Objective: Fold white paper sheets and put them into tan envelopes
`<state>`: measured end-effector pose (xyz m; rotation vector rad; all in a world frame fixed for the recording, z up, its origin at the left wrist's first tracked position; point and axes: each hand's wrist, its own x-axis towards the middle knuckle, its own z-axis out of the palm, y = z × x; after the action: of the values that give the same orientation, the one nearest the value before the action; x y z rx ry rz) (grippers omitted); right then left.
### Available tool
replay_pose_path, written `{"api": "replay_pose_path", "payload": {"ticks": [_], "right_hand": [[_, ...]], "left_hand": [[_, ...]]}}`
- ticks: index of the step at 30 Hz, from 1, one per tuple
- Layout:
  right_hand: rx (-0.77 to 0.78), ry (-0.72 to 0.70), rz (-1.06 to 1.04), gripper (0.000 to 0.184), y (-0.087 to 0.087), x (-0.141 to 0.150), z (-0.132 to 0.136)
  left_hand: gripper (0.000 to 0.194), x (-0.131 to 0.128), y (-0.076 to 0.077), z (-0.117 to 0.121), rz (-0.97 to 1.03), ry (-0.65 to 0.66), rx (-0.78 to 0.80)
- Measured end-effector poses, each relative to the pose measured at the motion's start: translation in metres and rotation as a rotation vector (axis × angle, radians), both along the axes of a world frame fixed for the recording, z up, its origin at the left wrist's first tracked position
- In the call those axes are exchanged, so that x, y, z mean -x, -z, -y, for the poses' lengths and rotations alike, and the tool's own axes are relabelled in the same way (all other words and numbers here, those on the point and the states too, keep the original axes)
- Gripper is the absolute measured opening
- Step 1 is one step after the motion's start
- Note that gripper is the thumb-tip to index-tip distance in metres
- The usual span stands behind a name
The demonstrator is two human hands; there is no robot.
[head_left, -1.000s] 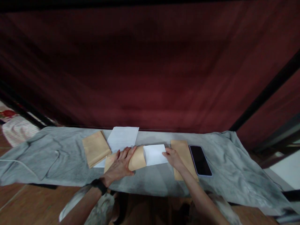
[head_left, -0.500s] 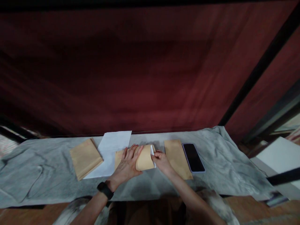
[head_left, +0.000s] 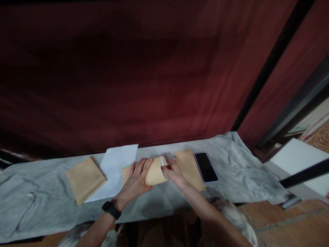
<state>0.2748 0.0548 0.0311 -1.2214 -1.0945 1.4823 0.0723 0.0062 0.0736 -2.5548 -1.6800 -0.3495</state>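
Observation:
My left hand (head_left: 139,174) lies flat with fingers spread, pressing on a tan paper envelope (head_left: 154,173) whose right end bulges upward with its mouth apart. A white folded paper (head_left: 162,168) shows as a thin strip inside that mouth. My right hand (head_left: 174,171) reaches into the opening, with its fingers closed at the paper's edge; the fingertips are partly hidden. Under the left end of the envelope lies a white sheet (head_left: 119,157) with a crease across it.
A stack of tan envelopes (head_left: 84,178) sits at the left, overlapping the white sheet. Right of my hands lie another flat tan envelope (head_left: 189,168) and a phone (head_left: 206,167) with a dark screen. Grey cloth (head_left: 239,171) covers the surface, and a dark red curtain (head_left: 154,85) hangs behind.
The white paper sits deeper in the envelope, and my right fingers have moved in at its mouth. My left hand stays on the envelope. The whole view has turned slightly.

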Motion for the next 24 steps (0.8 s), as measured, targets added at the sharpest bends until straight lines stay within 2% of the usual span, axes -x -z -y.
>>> {"api": "replay_pose_path", "payload": {"ticks": [3,6,9,11,13,14,16,18,20,22,24], "right_hand": [[0.052,-0.081,-0.045,0.021,-0.002,0.000,0.000],[0.087,-0.095,-0.100,0.022,-0.004,0.001,0.003],[0.112,-0.059,-0.161,0.028,-0.006,0.001,0.006],[0.129,-0.026,-0.195,0.030,-0.007,0.001,0.008],[0.144,0.003,-0.223,0.032,-0.007,0.002,0.010],[0.151,0.017,-0.233,0.033,-0.007,0.003,0.011],[0.157,0.040,-0.247,0.034,-0.006,0.006,0.014],[0.157,0.052,-0.257,0.035,-0.006,0.009,0.019],[0.153,0.055,-0.264,0.036,-0.006,0.012,0.024],[0.149,0.053,-0.270,0.037,-0.007,0.015,0.029],[0.147,0.051,-0.275,0.038,-0.007,0.016,0.033]], "left_hand": [[0.117,0.001,-0.003,-0.002,-0.010,0.023,0.010],[0.114,0.004,-0.005,-0.001,0.029,0.029,0.038],[0.103,0.003,-0.001,0.013,0.230,-0.040,0.020],[0.089,-0.003,0.008,0.028,0.507,-0.212,-0.063],[0.078,-0.015,0.020,0.044,0.887,-0.495,-0.151],[0.072,-0.022,0.025,0.051,1.097,-0.654,-0.143],[0.051,-0.038,0.033,0.060,1.579,-0.916,-0.013],[0.027,-0.054,0.033,0.059,1.958,-0.978,0.237],[0.011,-0.068,0.026,0.052,2.136,-0.901,0.522],[0.007,-0.078,0.018,0.043,2.209,-0.819,0.592],[0.010,-0.083,0.014,0.036,2.218,-0.811,0.581]]}}
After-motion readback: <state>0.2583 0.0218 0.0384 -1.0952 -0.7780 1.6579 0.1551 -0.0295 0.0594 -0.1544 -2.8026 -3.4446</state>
